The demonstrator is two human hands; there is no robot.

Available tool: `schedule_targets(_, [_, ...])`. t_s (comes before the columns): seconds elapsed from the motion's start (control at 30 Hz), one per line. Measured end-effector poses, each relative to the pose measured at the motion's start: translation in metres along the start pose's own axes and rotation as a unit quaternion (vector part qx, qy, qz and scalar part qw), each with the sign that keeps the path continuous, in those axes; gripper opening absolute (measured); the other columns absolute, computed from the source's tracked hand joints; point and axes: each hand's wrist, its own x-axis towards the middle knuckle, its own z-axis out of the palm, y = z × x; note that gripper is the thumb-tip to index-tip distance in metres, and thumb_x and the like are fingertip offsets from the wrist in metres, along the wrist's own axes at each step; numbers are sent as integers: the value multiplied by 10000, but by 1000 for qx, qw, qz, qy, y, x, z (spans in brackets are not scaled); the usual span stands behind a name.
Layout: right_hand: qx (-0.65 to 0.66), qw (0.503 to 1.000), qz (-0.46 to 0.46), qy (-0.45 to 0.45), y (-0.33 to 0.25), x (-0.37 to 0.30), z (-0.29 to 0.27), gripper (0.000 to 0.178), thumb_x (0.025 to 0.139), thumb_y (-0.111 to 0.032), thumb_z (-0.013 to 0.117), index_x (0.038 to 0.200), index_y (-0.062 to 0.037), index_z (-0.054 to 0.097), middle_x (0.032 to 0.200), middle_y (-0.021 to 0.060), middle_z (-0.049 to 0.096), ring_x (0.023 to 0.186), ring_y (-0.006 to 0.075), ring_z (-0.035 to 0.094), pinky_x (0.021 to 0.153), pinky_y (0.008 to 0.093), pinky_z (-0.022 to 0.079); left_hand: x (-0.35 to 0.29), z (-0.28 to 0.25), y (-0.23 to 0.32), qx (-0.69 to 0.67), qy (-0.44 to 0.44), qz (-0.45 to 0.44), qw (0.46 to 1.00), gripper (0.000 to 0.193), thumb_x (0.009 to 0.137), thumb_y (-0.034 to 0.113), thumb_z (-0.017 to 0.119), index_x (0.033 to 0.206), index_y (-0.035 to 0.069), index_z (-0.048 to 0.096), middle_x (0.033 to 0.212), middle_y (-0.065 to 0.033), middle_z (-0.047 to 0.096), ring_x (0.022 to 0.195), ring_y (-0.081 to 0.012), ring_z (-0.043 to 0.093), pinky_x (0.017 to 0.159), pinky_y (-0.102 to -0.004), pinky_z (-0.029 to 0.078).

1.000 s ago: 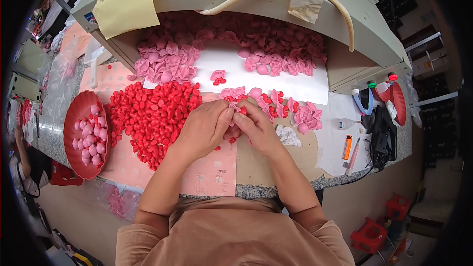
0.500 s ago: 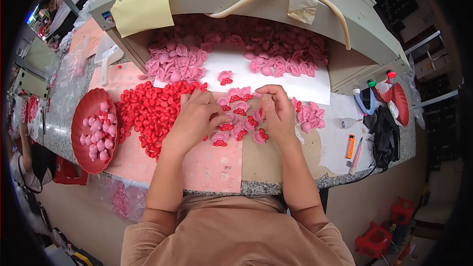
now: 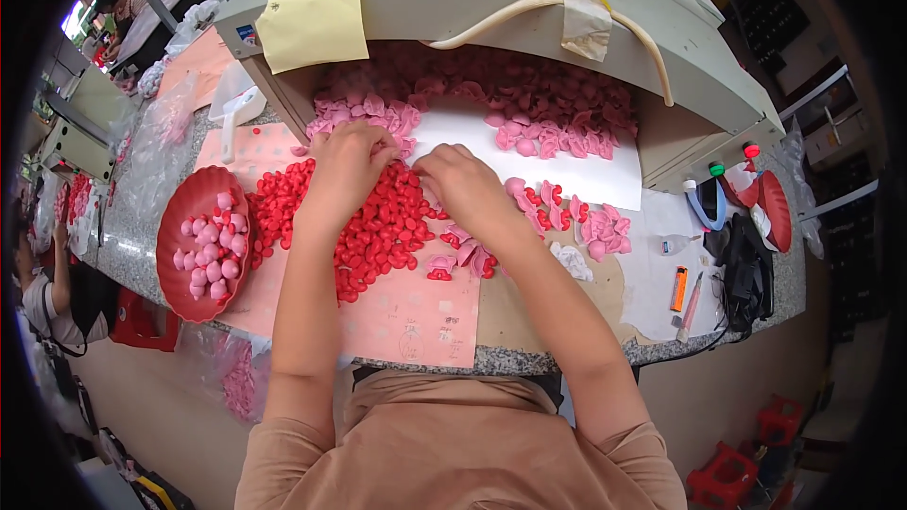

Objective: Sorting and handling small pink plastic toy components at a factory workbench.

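Cabinet: grey-green, open-fronted cabinet (image 3: 510, 14), standing on the worktop.
Worktop: speckled grey worktop (image 3: 123, 255), partly papered.
Pink pieces: heap of shaped pink pieces (image 3: 567, 137) inside the cabinet, spilling onto a white sheet.
Pink sheet: pink sheet (image 3: 373, 340) under the red pile; handwritten marks and an oval near its front edge, plus small printed-looking patches.
Red pile: glossy red pieces (image 3: 378, 236), loose, between dish and right hand.
Dish: scalloped red dish (image 3: 175, 255) at left, holding pink balls with red bits.
Yellow paper: yellow paper (image 3: 312, 26) on cabinet front; faint mark, upper left.
Left hand: left hand (image 3: 345, 156) at the pile's far edge, fingers half curled; grip content hidden, cannot tell.
Right hand: right hand (image 3: 463, 179) just beside it, fingers bent; cannot tell whether holding anything.
Orange tube: orange tube (image 3: 679, 289), marking too small to read.
Sticker: small blue sticker (image 3: 248, 36), cabinet's left corner, illegible.
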Motion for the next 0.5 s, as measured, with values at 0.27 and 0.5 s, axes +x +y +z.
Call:
schedule_targets(0.27, [-110, 991, 10, -74, 1, 12, 19, 208, 743, -24, 597, 951, -24, 579, 923, 122, 577, 936, 282, 559, 804, 399, 471, 31, 24, -16, 84, -62, -15, 994, 218, 760, 232, 697, 903, 73, 654, 847, -88, 645, 859, -266, 598, 811, -416, 351])
schedule_targets(0.5, [109, 985, 135, -18, -17, -14, -33, 184, 834, -33, 602, 1012, 1, 570, 927, 105, 610, 831, 202, 620, 704, 313, 496, 27, 22, -27, 0, -2, -7, 1000, 186, 811, 213, 663, 909, 61, 617, 830, -72, 631, 807, -227, 607, 754, -369, 385])
